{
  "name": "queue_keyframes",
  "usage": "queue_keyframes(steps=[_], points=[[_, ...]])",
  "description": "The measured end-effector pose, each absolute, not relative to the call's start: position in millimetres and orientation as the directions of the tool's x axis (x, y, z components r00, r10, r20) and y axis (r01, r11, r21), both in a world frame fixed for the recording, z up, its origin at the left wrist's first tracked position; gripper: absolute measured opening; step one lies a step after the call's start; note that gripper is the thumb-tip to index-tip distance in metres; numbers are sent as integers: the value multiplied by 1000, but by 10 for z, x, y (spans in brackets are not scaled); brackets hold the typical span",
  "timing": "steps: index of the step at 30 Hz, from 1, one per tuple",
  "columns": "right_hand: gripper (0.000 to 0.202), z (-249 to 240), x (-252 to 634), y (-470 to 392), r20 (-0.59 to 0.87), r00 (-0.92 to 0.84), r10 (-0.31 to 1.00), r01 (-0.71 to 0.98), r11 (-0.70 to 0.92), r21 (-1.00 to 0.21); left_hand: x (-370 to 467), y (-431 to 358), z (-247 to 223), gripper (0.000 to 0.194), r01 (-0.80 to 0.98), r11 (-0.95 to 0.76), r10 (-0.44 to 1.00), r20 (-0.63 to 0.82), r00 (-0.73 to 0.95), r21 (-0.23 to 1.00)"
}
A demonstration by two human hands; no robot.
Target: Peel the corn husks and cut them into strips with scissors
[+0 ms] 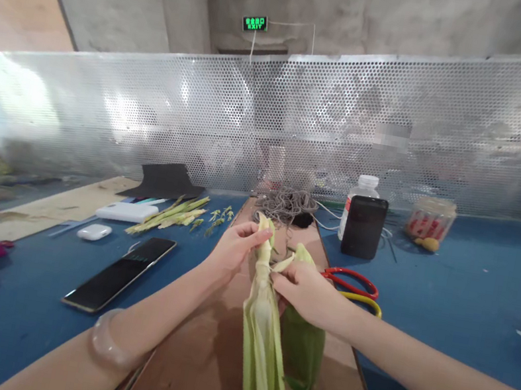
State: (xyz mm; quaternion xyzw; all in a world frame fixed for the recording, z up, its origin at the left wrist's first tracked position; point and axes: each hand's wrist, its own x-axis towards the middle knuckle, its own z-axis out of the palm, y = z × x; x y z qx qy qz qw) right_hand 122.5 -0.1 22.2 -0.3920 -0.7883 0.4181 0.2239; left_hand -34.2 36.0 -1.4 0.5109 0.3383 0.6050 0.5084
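Note:
A bundle of pale green husks (266,350), tied near its upper end, lies lengthwise over a brown board (191,358). My left hand (237,248) pinches the top of the bundle between thumb and fingers. At the narrow tied part, my right hand (302,286) has its fingers closed against the bundle's right side; what exactly they grip is partly hidden. Below my right hand, a darker green husk (301,347) rests on the board. Scissors with red and yellow handles (356,282) lie just beyond my right wrist.
Grey yarn (283,204) is heaped at the board's far end. A bottle (366,183), an upright black phone (364,227) and a jar (432,218) stand at the back right. Left are a flat phone (120,274), a white case (94,232) and cut husk strips (169,214).

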Motion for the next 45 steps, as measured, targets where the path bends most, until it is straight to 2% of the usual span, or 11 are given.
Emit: queue_keyframes(steps=[4, 11, 20, 39, 45], points=[[26, 211, 1242, 9, 136, -544, 828, 506, 453, -734, -350, 382, -16, 19, -327, -230, 970, 243, 1, 917], [22, 203, 1236, 13, 196, -537, 821, 569, 524, -635, -324, 365, 37, 19, -402, -182, 981, 195, -9, 898], [20, 187, 1245, -13, 265, -473, 840, 561, 519, -645, -313, 354, 73, 24, -513, -102, 992, 128, 15, 853], [16, 203, 1289, 15, 367, -551, 750, 511, 650, -562, -313, 284, 129, 10, -601, -98, 964, 225, 141, 793], [20, 253, 1327, 6, 381, -602, 702, 464, 695, -549, -287, 249, 162, 9, -639, -81, 971, 204, 121, 764]])
